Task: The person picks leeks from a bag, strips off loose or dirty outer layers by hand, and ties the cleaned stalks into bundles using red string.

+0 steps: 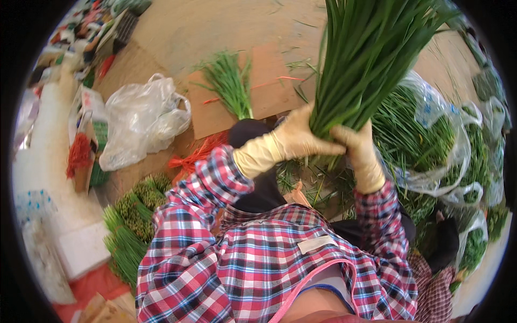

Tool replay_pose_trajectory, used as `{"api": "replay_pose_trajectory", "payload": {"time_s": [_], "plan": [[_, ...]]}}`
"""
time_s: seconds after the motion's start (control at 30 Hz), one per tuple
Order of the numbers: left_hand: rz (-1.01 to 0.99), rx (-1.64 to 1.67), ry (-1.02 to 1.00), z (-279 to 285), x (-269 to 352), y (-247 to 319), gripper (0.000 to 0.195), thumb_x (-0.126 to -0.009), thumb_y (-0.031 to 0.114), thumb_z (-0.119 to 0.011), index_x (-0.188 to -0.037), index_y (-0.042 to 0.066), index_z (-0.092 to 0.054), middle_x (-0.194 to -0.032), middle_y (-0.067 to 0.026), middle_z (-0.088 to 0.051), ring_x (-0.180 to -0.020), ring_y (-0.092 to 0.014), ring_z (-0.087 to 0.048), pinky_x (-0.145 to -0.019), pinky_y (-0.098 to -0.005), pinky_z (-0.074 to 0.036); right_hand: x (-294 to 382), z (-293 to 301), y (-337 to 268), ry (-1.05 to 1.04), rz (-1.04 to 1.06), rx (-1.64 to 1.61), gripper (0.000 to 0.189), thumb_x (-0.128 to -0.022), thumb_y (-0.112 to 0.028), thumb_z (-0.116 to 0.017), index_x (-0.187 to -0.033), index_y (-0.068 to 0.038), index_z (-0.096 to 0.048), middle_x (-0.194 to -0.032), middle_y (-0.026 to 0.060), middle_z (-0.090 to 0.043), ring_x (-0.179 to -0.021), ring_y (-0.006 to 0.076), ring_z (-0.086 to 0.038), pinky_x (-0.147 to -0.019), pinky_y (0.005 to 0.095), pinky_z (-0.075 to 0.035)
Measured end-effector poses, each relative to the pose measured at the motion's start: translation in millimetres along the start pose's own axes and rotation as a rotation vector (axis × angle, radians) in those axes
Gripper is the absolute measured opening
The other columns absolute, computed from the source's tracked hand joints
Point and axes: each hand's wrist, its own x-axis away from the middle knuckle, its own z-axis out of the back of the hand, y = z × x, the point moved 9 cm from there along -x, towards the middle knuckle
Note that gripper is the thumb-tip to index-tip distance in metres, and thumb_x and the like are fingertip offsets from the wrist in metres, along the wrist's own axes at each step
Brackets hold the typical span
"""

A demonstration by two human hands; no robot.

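Observation:
Both my hands wear pale yellow rubber gloves. My left hand (301,135) and my right hand (355,147) are wrapped around the lower end of a large bunch of long flat green leaves (363,60), which look like garlic chives. Its leaves fan upward and to the right, slightly blurred. Beyond my left hand, a smaller bunch of the same greens (230,82) lies on a flat cardboard sheet (274,95). A red tie (291,78) crosses that cardboard. To the right of my right hand, loose greens (412,133) fill an open clear plastic bag (460,161).
Red ties (198,155) lie left of my knee. A white plastic bag (141,121) sits farther left. Stacked, bundled greens (129,238) are beside my left elbow. Leaf scraps (319,185) litter the floor beneath my hands. At lower right is part of another person's checked clothing (432,290).

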Motion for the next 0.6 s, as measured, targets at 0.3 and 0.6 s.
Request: {"api": "replay_pose_trajectory", "payload": {"time_s": [0.3, 0.6], "plan": [[0.239, -0.106, 0.336, 256.4, 18.2, -26.3, 0.050, -0.076, 0.025, -0.085, -0.115, 0.000, -0.065, -0.099, -0.0106, -0.071, -0.083, -0.018, -0.070, -0.073, -0.0285, -0.058, -198.3, -201.8, 98.4, -0.632, -0.063, 0.426, 0.056, -0.084, -0.046, -0.074, -0.118, -0.003, -0.067, -0.104, 0.0105, -0.072, -0.090, 0.0177, -0.068, -0.083, 0.0311, -0.055], [0.559, -0.016, 0.808, 281.7, 109.0, -327.4, 0.072, -0.069, 0.030, -0.087, -0.125, -0.003, -0.056, -0.112, -0.0146, -0.068, -0.103, -0.024, -0.067, -0.086, -0.0356, -0.055, -185.8, -117.3, 366.7, -0.393, -0.338, 0.614, 0.071, -0.083, -0.035, -0.079, -0.134, 0.004, -0.048, -0.118, 0.0184, -0.065, -0.107, 0.0262, -0.063, -0.092, 0.0378, -0.051]]}}
